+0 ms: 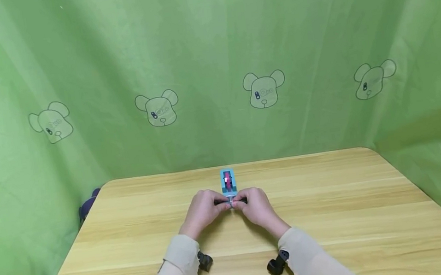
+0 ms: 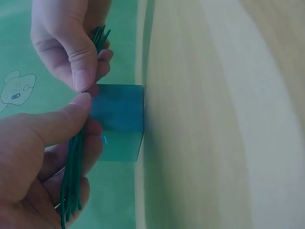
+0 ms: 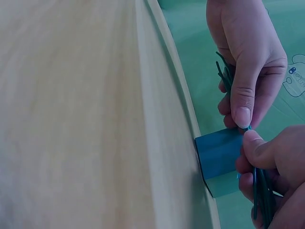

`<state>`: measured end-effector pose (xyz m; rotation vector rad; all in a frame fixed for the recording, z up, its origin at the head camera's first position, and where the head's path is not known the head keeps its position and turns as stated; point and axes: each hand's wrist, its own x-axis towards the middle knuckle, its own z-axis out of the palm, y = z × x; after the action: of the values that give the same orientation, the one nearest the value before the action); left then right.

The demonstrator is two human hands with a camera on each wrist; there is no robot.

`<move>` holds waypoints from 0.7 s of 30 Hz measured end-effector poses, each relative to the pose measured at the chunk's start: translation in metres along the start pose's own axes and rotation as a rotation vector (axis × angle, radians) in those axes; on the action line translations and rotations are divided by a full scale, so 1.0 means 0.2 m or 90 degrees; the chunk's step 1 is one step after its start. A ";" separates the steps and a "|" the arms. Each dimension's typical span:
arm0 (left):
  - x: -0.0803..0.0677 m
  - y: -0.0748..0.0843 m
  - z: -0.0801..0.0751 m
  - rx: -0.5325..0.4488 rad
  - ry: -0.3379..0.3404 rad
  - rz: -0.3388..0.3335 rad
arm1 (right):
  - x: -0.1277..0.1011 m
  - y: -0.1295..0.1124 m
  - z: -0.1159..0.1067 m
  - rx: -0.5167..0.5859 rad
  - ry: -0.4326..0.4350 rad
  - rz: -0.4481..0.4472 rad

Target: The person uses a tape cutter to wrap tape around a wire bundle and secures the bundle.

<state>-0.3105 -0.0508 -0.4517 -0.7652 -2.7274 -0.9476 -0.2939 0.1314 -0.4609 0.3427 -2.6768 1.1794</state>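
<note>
A blue tape dispenser [image 1: 224,186] with a pink-cored roll [image 1: 228,181] stands near the table's far edge. Just in front of it, my left hand [image 1: 204,208] and right hand [image 1: 257,205] meet, thumbs and fingertips nearly touching. Between them they pinch a thin bundle of dark green wire-like strands [image 2: 72,179], whose loose ends stick out at either side. Both wrist views show the fingertips close against the dispenser's blue front [image 3: 220,151]. The bundle's middle is hidden by fingers, and I cannot tell whether tape is around it.
The wooden table [image 1: 360,212] stretches out on both sides of the arms. Behind it hangs a green curtain [image 1: 208,41] printed with bear heads. A dark purple object [image 1: 87,206] shows beyond the table's left edge.
</note>
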 end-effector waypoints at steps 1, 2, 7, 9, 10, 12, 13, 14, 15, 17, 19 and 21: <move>0.00 0.00 0.00 -0.003 -0.001 0.000 | 0.00 0.00 0.00 -0.001 0.001 0.000; 0.00 0.00 -0.01 -0.007 -0.001 -0.001 | 0.00 0.00 0.00 -0.001 0.002 0.003; 0.00 0.02 -0.04 -0.010 0.009 -0.011 | 0.00 0.00 0.00 -0.002 -0.003 0.020; 0.01 0.03 -0.05 -0.010 0.014 -0.016 | 0.01 0.00 0.00 0.000 -0.006 0.024; 0.01 0.03 -0.06 -0.009 0.015 -0.020 | 0.01 -0.01 0.00 0.001 -0.006 0.025; 0.01 0.03 -0.06 -0.013 0.016 -0.024 | 0.01 -0.01 0.00 0.001 -0.006 0.026; 0.01 0.03 -0.06 -0.015 0.016 -0.026 | 0.01 -0.01 0.00 0.001 -0.006 0.026; 0.01 0.03 -0.06 -0.015 0.018 -0.029 | 0.01 -0.01 0.00 0.001 -0.006 0.027; 0.01 0.03 -0.06 -0.015 0.020 -0.030 | 0.01 -0.01 0.00 -0.001 -0.005 0.028; 0.01 0.03 -0.06 -0.017 0.026 -0.035 | 0.00 -0.01 0.00 -0.002 -0.003 0.029; 0.01 0.02 -0.06 -0.021 0.034 -0.039 | 0.00 -0.01 0.00 -0.003 -0.003 0.032; 0.02 0.03 -0.06 -0.028 0.043 -0.042 | 0.00 -0.01 0.00 -0.004 -0.003 0.034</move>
<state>-0.3114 -0.0533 -0.4378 -0.6421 -2.6969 -1.0306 -0.2934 0.1300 -0.4606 0.2743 -2.7100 1.1859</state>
